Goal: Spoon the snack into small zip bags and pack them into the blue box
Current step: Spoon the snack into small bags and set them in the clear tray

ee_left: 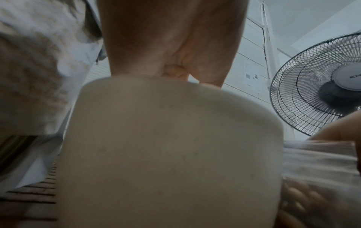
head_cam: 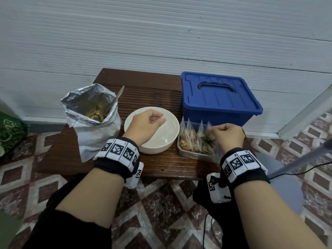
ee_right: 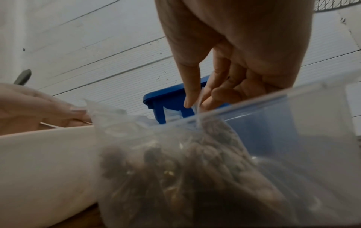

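1. A low wooden table (head_cam: 152, 97) holds an open foil snack bag (head_cam: 93, 115) with a spoon (head_cam: 117, 96) standing in it, a white bowl (head_cam: 161, 146), a clear tray (head_cam: 190, 154) of filled zip bags (head_cam: 195, 135), and the blue box (head_cam: 219, 99), lid closed.
2. The right hand (head_cam: 227, 135) pinches the top of one filled bag between thumb and fingers.
3. The left hand (head_cam: 143, 123) hovers over the bowl, loosely curled; I cannot tell whether it holds anything.
4. Risk: a pinch on slippery plastic may slip or pop the seal, spilling snack; the shut lid blocks packing.

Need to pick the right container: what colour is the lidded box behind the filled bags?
Blue box, with its lid on; clearest in the head view.
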Demonstrator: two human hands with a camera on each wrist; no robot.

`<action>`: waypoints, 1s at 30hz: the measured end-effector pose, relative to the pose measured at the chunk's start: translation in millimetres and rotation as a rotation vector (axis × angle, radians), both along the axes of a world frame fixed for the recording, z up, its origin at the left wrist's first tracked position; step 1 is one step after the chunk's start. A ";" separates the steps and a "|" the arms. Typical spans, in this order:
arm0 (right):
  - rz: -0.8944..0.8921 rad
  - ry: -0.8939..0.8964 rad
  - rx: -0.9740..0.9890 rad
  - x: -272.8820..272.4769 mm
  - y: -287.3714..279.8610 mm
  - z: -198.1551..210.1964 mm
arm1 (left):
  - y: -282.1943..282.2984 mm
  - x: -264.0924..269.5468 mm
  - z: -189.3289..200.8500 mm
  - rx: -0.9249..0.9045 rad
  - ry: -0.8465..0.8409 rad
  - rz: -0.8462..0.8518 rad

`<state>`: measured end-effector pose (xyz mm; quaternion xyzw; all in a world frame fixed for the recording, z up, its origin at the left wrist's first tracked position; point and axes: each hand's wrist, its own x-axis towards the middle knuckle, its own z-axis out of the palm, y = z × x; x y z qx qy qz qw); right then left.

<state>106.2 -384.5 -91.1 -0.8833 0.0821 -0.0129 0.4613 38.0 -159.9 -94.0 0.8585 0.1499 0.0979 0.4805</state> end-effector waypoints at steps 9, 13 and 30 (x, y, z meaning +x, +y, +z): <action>-0.013 -0.170 -0.084 -1.4 10.5 9.5 | 1.1 5.0 -9.5 0.536 0.375 -0.204; 0.048 -0.218 -0.048 -7.5 17.6 16.6 | -0.5 10.2 -8.4 0.623 0.375 -0.208; 0.289 -0.214 0.002 -23.0 37.0 33.5 | 1.3 7.6 8.7 0.169 -0.049 0.045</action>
